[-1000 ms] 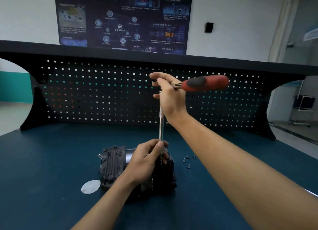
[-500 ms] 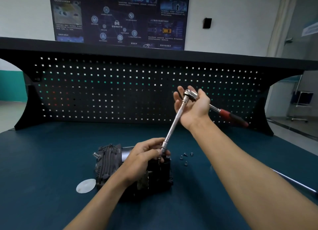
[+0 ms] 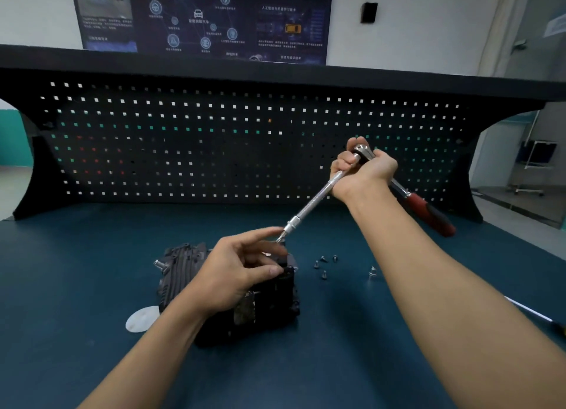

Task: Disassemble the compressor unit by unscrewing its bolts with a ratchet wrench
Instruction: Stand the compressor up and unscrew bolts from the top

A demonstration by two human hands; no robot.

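Chrome gleams along the ratchet wrench (image 3: 363,153): a rounded head, a long knurled extension bar slanting down to the left, and a rubbery red-and-black grip pointing down to the right. The compressor unit (image 3: 183,270) sits mid-desk, a dark, rough casting with parallel ribs on its left half and a blockier right half. Small silver bolts (image 3: 324,266) lie loose on the matte teal desk (image 3: 92,255) just right of it, and a flat white disc (image 3: 142,318) lies at its front left corner.

My right hand (image 3: 364,172) is curled tight round the wrench head where the bar joins it. My left hand (image 3: 242,270) hovers over the top of the compressor unit with its fingers (image 3: 266,233) loosely spread. The forefinger is stretched out to the bar's narrow tip and the thumb reaches toward the casting's right edge. I cannot tell whether anything is pinched beneath.

Half a second ago those left fingers were wrapped round the bar's lower end; now they have let go. A second ago the bar stood upright with the grip level; it now leans, its tip just above the casting.
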